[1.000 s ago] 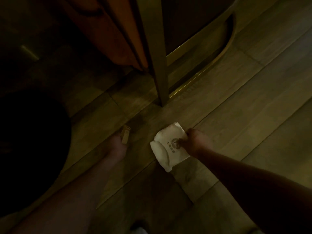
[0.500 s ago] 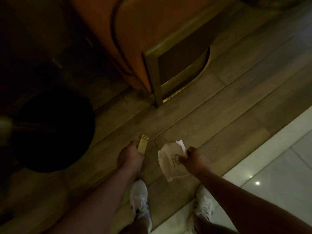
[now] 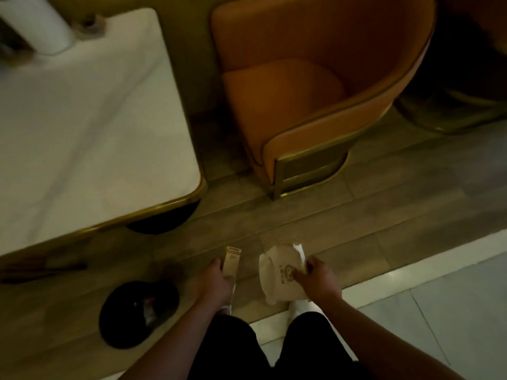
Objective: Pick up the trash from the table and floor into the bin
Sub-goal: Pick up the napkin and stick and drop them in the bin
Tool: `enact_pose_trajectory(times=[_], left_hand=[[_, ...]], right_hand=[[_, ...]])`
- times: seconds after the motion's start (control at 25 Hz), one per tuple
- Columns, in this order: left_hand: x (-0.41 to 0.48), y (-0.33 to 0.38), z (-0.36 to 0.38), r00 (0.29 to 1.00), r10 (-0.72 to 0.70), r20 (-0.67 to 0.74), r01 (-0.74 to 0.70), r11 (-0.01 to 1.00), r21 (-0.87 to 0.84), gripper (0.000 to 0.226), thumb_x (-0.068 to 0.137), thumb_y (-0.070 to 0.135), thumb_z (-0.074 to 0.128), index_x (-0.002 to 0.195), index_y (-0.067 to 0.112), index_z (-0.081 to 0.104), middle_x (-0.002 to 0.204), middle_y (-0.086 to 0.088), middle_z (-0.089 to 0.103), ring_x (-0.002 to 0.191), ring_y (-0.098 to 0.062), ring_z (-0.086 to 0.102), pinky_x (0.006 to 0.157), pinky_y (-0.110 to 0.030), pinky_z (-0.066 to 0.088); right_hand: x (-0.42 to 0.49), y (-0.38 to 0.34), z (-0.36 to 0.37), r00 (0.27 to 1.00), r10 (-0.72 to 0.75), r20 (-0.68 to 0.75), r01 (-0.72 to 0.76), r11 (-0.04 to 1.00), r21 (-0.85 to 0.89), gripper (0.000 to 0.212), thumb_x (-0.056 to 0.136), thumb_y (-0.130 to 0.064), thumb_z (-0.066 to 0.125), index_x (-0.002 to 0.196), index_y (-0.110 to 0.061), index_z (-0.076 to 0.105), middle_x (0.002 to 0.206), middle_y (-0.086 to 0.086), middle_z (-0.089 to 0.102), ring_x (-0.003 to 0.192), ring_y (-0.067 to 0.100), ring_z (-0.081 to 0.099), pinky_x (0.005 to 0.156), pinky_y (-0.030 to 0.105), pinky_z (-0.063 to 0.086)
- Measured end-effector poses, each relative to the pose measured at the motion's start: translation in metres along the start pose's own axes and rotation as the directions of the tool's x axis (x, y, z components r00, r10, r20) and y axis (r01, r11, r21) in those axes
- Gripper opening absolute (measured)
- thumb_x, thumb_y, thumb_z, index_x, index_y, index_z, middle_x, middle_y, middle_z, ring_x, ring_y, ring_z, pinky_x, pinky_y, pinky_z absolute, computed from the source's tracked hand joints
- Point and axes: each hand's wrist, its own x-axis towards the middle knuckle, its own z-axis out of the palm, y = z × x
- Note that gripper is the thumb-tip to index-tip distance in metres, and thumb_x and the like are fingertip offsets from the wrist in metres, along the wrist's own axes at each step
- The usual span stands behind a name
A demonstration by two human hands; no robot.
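Trash in both hands: the left hand point(image 3: 216, 283) grips a small tan carton point(image 3: 230, 261), long axis toward 12 o'clock; the right hand point(image 3: 318, 281) pinches a crumpled white wrapper point(image 3: 279, 272). The black bin point(image 3: 138, 314) stands on the floor at 8 o'clock from the hands, nearer the left one, so the carton probably drops first.

Table point(image 3: 90, 127): left side cut off by the frame edge, surface smeared by blur. White roll point(image 3: 35, 26) at top left: cropped, blurred. Small dark item point(image 3: 92, 21) beside it: unidentifiable. Bin point(image 3: 137, 314): contents too dark to make out. Paper wrapper point(image 3: 279, 272): printed logo illegible, lower edge hidden behind right hand point(image 3: 318, 281). Small carton point(image 3: 231, 260): lower end hidden in left hand point(image 3: 216, 286).
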Motion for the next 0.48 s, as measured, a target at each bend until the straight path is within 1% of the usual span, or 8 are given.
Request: enact_pose_trajectory(times=[0.04,0.08,0.16,0.2,0.24,0.36,0.48], left_hand=[[-0.014,-0.003,-0.004,0.999,-0.025,-0.027,0.025,1.0,0.004,0.043,0.083,0.025,0.057,0.125,0.013,0.054,0.122,-0.012,0.064,0.111,-0.031,0.059,0.079,-0.03,0.041],[-0.028,-0.008,-0.007,0.998,-0.049,-0.047,0.048,0.999,-0.013,0.042,0.083,0.027,0.057,0.123,0.014,0.054,0.12,-0.012,0.064,0.11,-0.031,0.06,0.078,-0.029,0.04],[-0.053,-0.023,-0.013,0.991,-0.105,-0.079,0.095,0.989,-0.117,0.033,0.083,0.027,0.058,0.114,0.015,0.056,0.113,-0.012,0.066,0.103,-0.031,0.061,0.073,-0.028,0.038],[-0.063,-0.03,-0.015,0.988,-0.129,-0.089,0.113,0.98,-0.165,0.033,0.082,0.025,0.059,0.113,0.015,0.056,0.111,-0.012,0.066,0.102,-0.032,0.062,0.072,-0.028,0.037],[-0.069,-0.036,-0.013,0.987,-0.139,-0.086,0.121,0.975,-0.188,0.035,0.082,0.022,0.059,0.116,0.015,0.055,0.111,-0.012,0.066,0.101,-0.032,0.062,0.071,-0.028,0.038],[-0.09,-0.071,-0.022,0.978,-0.164,-0.132,0.119,0.948,-0.294,0.039,0.081,0.017,0.061,0.12,0.013,0.056,0.106,-0.013,0.068,0.097,-0.033,0.063,0.07,-0.029,0.042],[-0.092,-0.102,-0.033,0.974,-0.186,-0.129,0.13,0.927,-0.353,0.04,0.081,0.019,0.063,0.12,0.013,0.056,0.107,-0.013,0.068,0.098,-0.032,0.063,0.072,-0.03,0.042]], right_hand=[[-0.006,-0.002,-0.006,1.0,-0.021,0.007,0.021,0.999,-0.025,0.027,0.08,-0.046,0.068,0.093,-0.024,0.058,0.079,-0.009,0.063,0.071,0.007,0.062,0.055,0.025,0.046],[-0.012,-0.003,-0.011,0.999,-0.04,0.013,0.04,0.998,-0.046,0.027,0.08,-0.046,0.069,0.091,-0.024,0.058,0.078,-0.007,0.064,0.071,0.009,0.062,0.055,0.025,0.047],[-0.024,-0.008,-0.019,0.996,-0.09,0.016,0.091,0.99,-0.107,0.024,0.079,-0.045,0.069,0.085,-0.025,0.057,0.076,-0.006,0.064,0.068,0.01,0.062,0.054,0.026,0.046],[-0.027,-0.011,-0.024,0.994,-0.104,0.013,0.105,0.985,-0.135,0.024,0.079,-0.045,0.069,0.081,-0.026,0.056,0.074,-0.006,0.064,0.066,0.01,0.062,0.053,0.026,0.045],[-0.028,-0.011,-0.027,0.995,-0.101,0.006,0.1,0.984,-0.146,0.024,0.078,-0.045,0.069,0.08,-0.025,0.055,0.072,-0.006,0.064,0.065,0.01,0.061,0.053,0.026,0.046],[-0.043,-0.03,-0.023,0.988,-0.157,-0.004,0.152,0.963,-0.221,0.024,0.077,-0.043,0.07,0.079,-0.025,0.055,0.071,-0.006,0.064,0.064,0.01,0.061,0.057,0.029,0.05],[-0.054,-0.055,-0.007,0.985,-0.174,0.019,0.173,0.953,-0.249,0.023,0.078,-0.044,0.07,0.078,-0.026,0.054,0.073,-0.007,0.064,0.065,0.009,0.061,0.057,0.028,0.051]])
